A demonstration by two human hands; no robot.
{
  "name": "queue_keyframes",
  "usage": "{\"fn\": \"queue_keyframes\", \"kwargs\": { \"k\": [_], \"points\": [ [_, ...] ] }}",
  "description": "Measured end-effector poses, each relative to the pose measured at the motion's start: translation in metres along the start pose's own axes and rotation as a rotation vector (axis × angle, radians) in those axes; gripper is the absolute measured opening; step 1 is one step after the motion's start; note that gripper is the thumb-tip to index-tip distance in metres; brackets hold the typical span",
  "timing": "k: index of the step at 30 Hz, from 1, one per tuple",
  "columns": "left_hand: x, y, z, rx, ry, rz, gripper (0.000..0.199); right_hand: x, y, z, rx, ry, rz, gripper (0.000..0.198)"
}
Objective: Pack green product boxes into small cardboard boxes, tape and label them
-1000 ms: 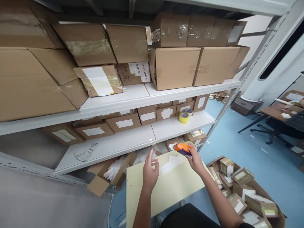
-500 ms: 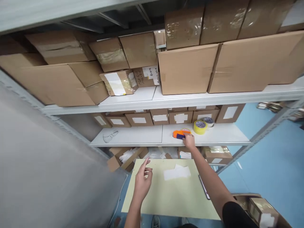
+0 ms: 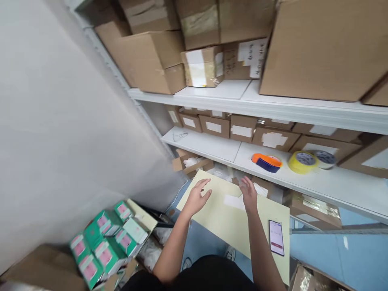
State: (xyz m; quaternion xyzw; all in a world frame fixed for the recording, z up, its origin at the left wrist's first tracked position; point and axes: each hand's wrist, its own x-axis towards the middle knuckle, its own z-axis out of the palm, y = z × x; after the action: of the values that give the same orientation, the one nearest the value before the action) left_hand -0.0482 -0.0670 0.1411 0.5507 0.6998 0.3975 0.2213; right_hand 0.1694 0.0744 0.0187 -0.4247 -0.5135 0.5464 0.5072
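Observation:
Above the left part of the pale yellow board [image 3: 218, 230], my left hand [image 3: 197, 198] holds nothing, its thumb and fingers apart. My right hand [image 3: 249, 194] hovers over the board's far edge, fingers spread and empty. White paper [image 3: 234, 201] lies flat on the board, partly behind my right hand. On the white shelf beyond, an orange and dark blue tape dispenser [image 3: 267, 162] rests near the front edge. Beside it stand a yellow tape roll [image 3: 302, 162] and a paler roll [image 3: 325, 160]. A lit phone [image 3: 276, 237] lies on the board, right of my right forearm.
Several green boxes with pink labels [image 3: 104, 254] stand at the lower left by the grey wall [image 3: 75, 121]. Cardboard boxes [image 3: 214, 126] line the shelves. Glasses [image 3: 180, 136] lie on the middle shelf's left end. An open carton [image 3: 315, 279] stands at the lower right.
My right hand has let go of the tape dispenser on the shelf and drawn back over the board. The view has swung left and down, bringing the green boxes into sight.

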Motion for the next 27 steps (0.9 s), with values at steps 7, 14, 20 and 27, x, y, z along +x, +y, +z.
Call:
{"fn": "queue_keyframes", "kwargs": {
  "k": [7,14,20,27],
  "points": [
    [-0.069,-0.05,-0.057,0.04,0.089,-0.087,0.051,-0.039,0.02,0.075,-0.103,-0.305,0.128,0.068],
    [-0.18,-0.114,-0.156,-0.021,0.37,-0.264,0.055,-0.109,0.012,0.207,-0.229,-0.658,0.091,0.059],
    [-0.305,-0.183,-0.234,-0.084,0.615,-0.459,0.057,-0.221,0.033,0.338,-0.258,-0.894,0.067,0.062],
    [-0.434,-0.246,-0.304,-0.072,0.822,-0.651,0.058,-0.326,0.048,0.455,-0.269,-1.086,0.055,0.064]
  ]
}}
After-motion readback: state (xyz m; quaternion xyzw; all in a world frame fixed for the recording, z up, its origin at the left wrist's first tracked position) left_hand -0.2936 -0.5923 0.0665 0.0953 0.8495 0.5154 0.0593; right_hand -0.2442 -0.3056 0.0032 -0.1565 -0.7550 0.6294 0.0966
